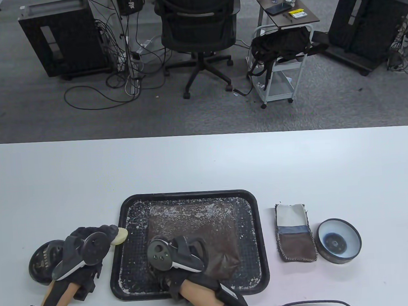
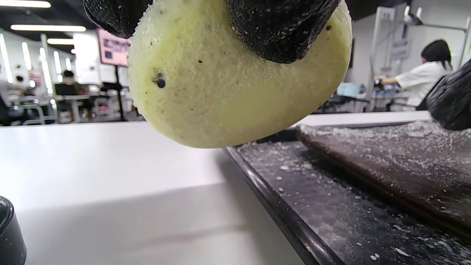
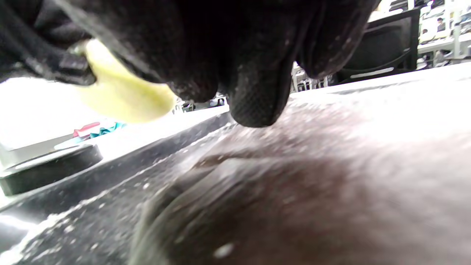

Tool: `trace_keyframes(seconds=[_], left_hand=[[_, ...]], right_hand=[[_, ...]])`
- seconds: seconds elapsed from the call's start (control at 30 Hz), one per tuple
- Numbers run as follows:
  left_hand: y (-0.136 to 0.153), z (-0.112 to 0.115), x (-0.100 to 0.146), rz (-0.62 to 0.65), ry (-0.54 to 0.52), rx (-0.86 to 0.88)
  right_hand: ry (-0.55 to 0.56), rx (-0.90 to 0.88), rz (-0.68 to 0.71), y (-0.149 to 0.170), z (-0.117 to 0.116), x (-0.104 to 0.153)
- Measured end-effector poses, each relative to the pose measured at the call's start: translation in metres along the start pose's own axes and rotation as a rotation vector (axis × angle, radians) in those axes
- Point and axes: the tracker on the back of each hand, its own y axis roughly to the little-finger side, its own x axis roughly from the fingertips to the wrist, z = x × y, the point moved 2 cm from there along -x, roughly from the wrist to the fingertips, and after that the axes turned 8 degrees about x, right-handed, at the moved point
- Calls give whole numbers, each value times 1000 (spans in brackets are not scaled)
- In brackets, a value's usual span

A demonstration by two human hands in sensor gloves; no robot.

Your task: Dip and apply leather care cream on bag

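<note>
- Table view: left hand (image 1: 87, 248) pinches a pale yellow sponge (image 1: 120, 235) in its fingertips, just at the left rim of the black tray (image 1: 255, 260), w/ the sponge poking out toward the tray. Right hand (image 1: 175, 256) sits on the near-left part of the brown bag (image 1: 208, 225), which lies flat in the tray, speckled w/ white flecks. Dark round cream tin (image 1: 41, 261) on the table, partly under the left hand. Right of the tray: folded cloth (image 1: 295, 233), then a blue-lined bowl (image 1: 339, 240), close together but apart.
- Left wrist view: sponge (image 2: 235, 84) fills the top, gloved fingertips (image 2: 279, 25) curled over it, held off the table (image 2: 110, 165) beside the tray rim (image 2: 279, 213). Bag (image 2: 397, 158) to the right. Person in white far back at another bench.
- Right wrist view: blurry. Fingers (image 3: 254, 95) come down onto the bag (image 3: 331, 176), tips touching it; can't tell if they press flat or pinch. Sponge (image 3: 125, 95) and tin (image 3: 48, 167) at left.
</note>
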Motion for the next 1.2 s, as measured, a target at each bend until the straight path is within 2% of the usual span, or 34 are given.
trace_keyframes(seconds=[0.17, 0.43, 0.57, 0.8, 0.93, 1.2], left_hand=[[1, 2, 0, -4, 4, 16], [2, 4, -1, -14, 8, -1], [0, 0, 1, 3, -44, 32], [-16, -9, 11, 76, -206, 23], [-27, -13, 16, 110, -273, 15], [-38, -13, 21, 151, -302, 10]], right_hand=[[43, -16, -78, 44, 25, 24], [71, 68, -218, 127, 33, 77], [71, 52, -292, 160, 33, 97], [178, 90, -423, 190, 56, 115], [253, 129, -568, 224, 70, 133], [406, 49, -915, 301, 79, 189]])
